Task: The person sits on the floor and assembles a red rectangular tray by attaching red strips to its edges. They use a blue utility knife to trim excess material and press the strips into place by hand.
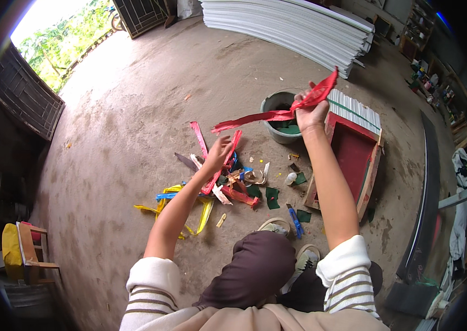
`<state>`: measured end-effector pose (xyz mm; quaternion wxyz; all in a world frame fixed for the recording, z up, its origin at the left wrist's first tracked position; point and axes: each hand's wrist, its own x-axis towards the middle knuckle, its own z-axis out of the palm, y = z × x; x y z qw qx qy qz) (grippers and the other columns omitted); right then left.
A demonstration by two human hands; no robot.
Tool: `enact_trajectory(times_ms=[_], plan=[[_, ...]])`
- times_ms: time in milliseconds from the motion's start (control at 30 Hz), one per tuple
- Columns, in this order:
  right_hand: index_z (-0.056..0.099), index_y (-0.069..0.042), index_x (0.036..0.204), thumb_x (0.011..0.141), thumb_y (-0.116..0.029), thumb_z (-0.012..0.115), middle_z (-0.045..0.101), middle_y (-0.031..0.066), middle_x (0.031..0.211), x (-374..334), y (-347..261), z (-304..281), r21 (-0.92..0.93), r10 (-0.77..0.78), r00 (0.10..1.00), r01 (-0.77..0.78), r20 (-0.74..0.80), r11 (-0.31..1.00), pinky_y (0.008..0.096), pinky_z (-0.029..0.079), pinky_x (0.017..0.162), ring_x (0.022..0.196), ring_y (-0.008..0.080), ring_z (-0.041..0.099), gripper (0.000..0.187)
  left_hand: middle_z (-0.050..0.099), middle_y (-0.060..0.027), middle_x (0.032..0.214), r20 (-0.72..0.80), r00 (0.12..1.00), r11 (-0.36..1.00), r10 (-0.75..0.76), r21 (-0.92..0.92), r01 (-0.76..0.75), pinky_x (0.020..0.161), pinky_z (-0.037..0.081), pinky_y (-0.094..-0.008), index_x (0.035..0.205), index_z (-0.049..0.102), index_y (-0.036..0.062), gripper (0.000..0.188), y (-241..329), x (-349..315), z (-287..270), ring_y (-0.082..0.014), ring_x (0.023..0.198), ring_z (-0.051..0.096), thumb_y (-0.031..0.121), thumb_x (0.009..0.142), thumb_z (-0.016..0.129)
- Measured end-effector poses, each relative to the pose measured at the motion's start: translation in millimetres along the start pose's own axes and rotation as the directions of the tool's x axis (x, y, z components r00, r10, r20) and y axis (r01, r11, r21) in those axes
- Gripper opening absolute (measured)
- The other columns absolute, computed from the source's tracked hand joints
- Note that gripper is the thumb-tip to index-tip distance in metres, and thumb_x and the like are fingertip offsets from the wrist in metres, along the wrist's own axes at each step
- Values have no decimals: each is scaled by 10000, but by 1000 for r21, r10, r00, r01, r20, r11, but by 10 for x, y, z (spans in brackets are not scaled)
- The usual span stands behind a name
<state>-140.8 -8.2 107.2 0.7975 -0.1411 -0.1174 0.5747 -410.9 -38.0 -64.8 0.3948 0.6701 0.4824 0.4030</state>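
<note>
My right hand point(311, 113) is closed on a long red plastic strip point(266, 117), raised beside the grey bucket point(271, 129). One end of the strip stands up above the fingers; the other trails left through the air. My left hand point(219, 151) is below that trailing end, apart from it, with fingers loosely bent and nothing visible in them. Beneath it lies a heap of torn strips: a red strip point(234, 148), a yellow strip point(206, 215), a blue strip point(168, 195) and white scraps point(221, 194). Dark green pieces are inside the bucket.
A blue cutter knife point(295, 222) lies by my shoes, near green scraps point(272, 197). Right of the bucket are a red-lined wooden box point(349, 151) and a tied white bundle point(355, 110). Long white panels point(288, 30) are stacked behind. A wooden chair point(32, 251) stands left.
</note>
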Motion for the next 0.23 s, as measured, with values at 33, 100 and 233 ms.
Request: enact_trajectory(times_ms=[33, 100, 233], plan=[[557, 0, 974, 864, -175, 488, 486, 32, 679, -65, 241, -29, -152, 18, 1000, -15, 19, 988, 279, 408, 613, 614, 145, 465, 218, 573, -182, 1119, -122, 993, 1000, -2, -16, 1, 894, 434, -339, 1229, 461, -10, 431, -64, -15, -87, -234, 1038, 567, 310, 942, 486], [599, -37, 963, 839, -172, 560, 544, 38, 760, -213, 654, -243, -655, 104, 976, 46, 189, 755, 319, 446, 752, 738, 175, 536, 187, 570, -160, 1133, -303, 951, 995, -60, -93, 33, 897, 432, -343, 1222, 478, 12, 393, -235, -41, -294, -221, 1051, 559, 303, 960, 447], [657, -130, 964, 796, -253, 683, 564, 49, 1134, -630, 1193, -851, -714, 496, 726, 649, 476, -264, 392, 265, 1030, 1172, 225, 408, 210, 537, -118, 1202, -502, 752, 855, -426, -495, 154, 926, 418, -368, 1229, 501, 86, 393, -554, -325, -450, -243, 1151, 484, 361, 954, 442]])
